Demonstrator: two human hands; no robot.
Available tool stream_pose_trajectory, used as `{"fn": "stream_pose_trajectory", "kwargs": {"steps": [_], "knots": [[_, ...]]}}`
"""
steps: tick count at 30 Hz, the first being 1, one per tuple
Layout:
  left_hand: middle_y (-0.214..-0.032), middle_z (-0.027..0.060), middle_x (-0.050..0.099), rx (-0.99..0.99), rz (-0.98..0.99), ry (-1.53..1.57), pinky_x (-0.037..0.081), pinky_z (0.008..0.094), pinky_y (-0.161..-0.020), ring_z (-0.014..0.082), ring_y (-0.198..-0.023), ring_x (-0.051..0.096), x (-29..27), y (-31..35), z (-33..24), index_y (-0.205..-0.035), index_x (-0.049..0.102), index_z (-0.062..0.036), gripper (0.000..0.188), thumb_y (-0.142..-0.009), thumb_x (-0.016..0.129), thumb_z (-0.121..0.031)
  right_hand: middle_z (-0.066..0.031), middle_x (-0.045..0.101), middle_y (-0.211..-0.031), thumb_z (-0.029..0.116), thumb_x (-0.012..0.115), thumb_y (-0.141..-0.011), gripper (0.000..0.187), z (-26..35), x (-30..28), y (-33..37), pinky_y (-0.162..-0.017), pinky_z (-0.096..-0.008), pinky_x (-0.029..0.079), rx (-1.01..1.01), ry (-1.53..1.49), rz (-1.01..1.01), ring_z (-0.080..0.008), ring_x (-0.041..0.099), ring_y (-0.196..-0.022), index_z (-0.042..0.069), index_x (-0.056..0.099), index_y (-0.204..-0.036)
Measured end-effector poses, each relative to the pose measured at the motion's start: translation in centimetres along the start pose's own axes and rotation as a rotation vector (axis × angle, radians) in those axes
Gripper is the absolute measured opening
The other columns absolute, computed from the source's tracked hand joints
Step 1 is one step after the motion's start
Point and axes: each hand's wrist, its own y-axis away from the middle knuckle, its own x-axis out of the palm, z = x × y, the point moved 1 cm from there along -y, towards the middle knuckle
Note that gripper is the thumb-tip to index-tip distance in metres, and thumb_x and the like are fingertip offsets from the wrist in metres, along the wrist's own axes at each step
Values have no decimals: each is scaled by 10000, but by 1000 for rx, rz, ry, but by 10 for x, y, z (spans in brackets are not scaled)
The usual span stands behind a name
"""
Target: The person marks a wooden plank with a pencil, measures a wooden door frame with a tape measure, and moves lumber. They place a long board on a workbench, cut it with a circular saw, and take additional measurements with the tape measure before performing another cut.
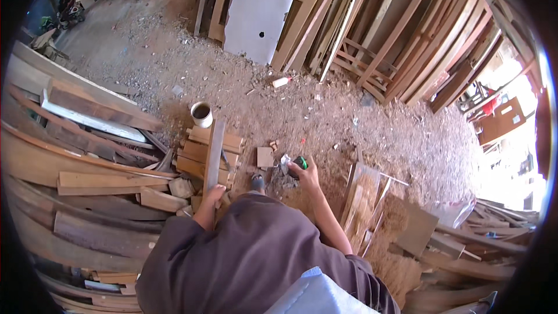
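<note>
Gripping the near end of a narrow board (214,151), our left hand (215,193) is clamped on it by a stack of short planks (190,161); whether board and stack touch, we cannot tell. Our right hand (309,173) is wrapped round a dark object (295,168) with a green part. Between our hands sit a square block (265,157) and our foot (257,183). A whitish pot (201,118) stands just beyond the stack, piled lumber (110,183) crowds our left, and more boards (353,204) hem our right.
</note>
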Motion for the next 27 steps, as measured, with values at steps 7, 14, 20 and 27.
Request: {"fn": "stream_pose_trajectory", "kwargs": {"steps": [7, 14, 20, 27], "knots": [[-1289, 49, 696, -90, 393, 47, 533, 380, -860, 160, -1066, 655, -41, -97, -263, -1265, 716, -85, 473, -991, 653, -466, -114, 660, -1045, 33, 866, -789, 631, 47, 30, -130, -815, -358, 584, 337, -534, 163, -221, 692, -949, 52, 470, -1281], [-1236, 43, 687, 304, 714, 309, 537, 312, -924, 133, -1082, 642, -56, -142, -500, -1427, 605, -71, 479, -1059, 610, -378, -230, 604, -1215, 246, 829, -869, 782, 106, 94, -300, -1043, -440, 481, -259, 219, 484, -336, 606, -1209, 51, 277, -1388], [-967, 104, 737, 305, 360, 300, 612, 328, -743, 167, -856, 724, -135, -287, -581, -1100, 665, 45, 312, -943, 788, -194, -244, 580, -1209, 285, 690, -957, 665, 118, 184, -505, -985, -460, 504, -437, 429, 763, -392, 617, -1214, -5, 256, -1370], [-1044, 106, 733, 366, 212, 354, 563, 316, -790, 166, -904, 695, -223, -471, -639, -985, 641, -41, 171, -937, 777, -133, -263, 615, -1209, 450, 727, -906, 670, 226, 257, -720, -995, -502, 502, -526, 726, 910, -434, 604, -1191, 6, 446, -1321]]}}
